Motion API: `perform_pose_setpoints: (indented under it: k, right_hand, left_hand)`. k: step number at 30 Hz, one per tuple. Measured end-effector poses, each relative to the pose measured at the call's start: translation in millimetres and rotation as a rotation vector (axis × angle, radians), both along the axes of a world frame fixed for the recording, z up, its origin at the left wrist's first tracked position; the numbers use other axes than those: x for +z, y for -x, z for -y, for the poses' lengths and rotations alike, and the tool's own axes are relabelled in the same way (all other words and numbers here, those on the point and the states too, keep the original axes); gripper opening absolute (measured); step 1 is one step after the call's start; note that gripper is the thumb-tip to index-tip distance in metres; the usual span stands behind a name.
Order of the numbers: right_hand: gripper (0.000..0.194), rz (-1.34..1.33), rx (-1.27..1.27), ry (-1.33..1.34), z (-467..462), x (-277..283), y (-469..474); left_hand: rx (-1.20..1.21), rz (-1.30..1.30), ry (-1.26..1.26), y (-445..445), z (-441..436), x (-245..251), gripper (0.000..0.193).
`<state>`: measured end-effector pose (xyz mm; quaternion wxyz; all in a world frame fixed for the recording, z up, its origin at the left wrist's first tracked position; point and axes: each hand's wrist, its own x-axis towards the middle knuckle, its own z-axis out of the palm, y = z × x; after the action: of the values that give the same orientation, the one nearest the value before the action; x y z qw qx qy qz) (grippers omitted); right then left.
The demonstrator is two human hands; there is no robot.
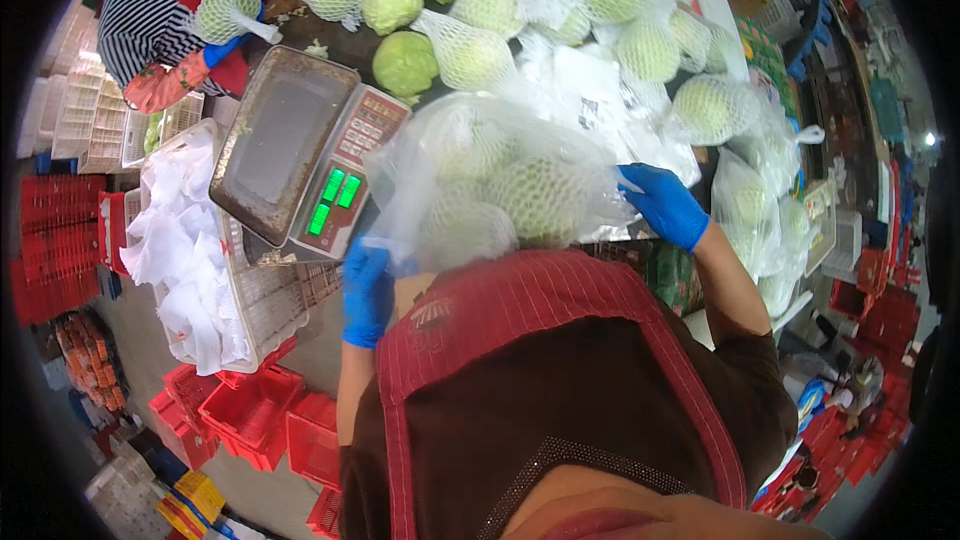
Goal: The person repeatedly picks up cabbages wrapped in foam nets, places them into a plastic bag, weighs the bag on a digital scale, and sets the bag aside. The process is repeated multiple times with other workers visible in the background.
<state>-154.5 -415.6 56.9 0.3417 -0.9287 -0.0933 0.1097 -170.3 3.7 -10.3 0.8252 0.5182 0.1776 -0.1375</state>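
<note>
A clear plastic bag (409, 157) bulges in front of my apron, with several net-wrapped cabbages (536, 199) inside. My left hand (367, 289), in a blue glove, grips the bag's edge at its near left side. On the other side, my gloved right hand (667, 206) pinches the plastic between thumb and fingers. The cabbages sit low in the bag, and its film blurs their outlines. Just left of the bag stands a weighing scale (289, 142) with a bare metal pan and lit green displays. A stack of flat plastic bags (585, 82) lies beyond the bag.
Loose cabbages (405, 64) and foam-netted ones (480, 52) cover the table's far side. Filled bags (750, 195) are at the right. A crate of white foam nets (191, 240) stands at left, above red crates (251, 409). A co-worker (161, 30) holds a netted cabbage (229, 4).
</note>
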Motion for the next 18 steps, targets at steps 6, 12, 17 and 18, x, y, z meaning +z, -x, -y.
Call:
perform_pose_setpoints:
  k: [6, 12, 17, 18]
  right_hand:
    - [0.031, -0.239, -0.442, -0.325, 11.5, 61.5, 32.5]
    - [0.044, 0.068, -0.045, -1.642, 2.4, 140.3, 19.5]
    - [0.052, 0.378, -0.246, -1.519, -24.2, 138.8, 27.6]
    - [0.053, 0.162, -0.251, -1.557, -22.7, 138.9, 29.2]
  left_hand:
    - [0.229, 0.318, -0.345, 17.7, -33.5, 52.8, 0.029]
    - [0.415, 0.714, -0.427, 2.7, -30.7, 141.2, 0.037]
    - [0.143, 0.274, 0.930, 2.0, -5.6, 135.5, 0.034]
    - [-0.142, 0.203, 0.567, 4.8, -2.4, 135.0, 0.033]
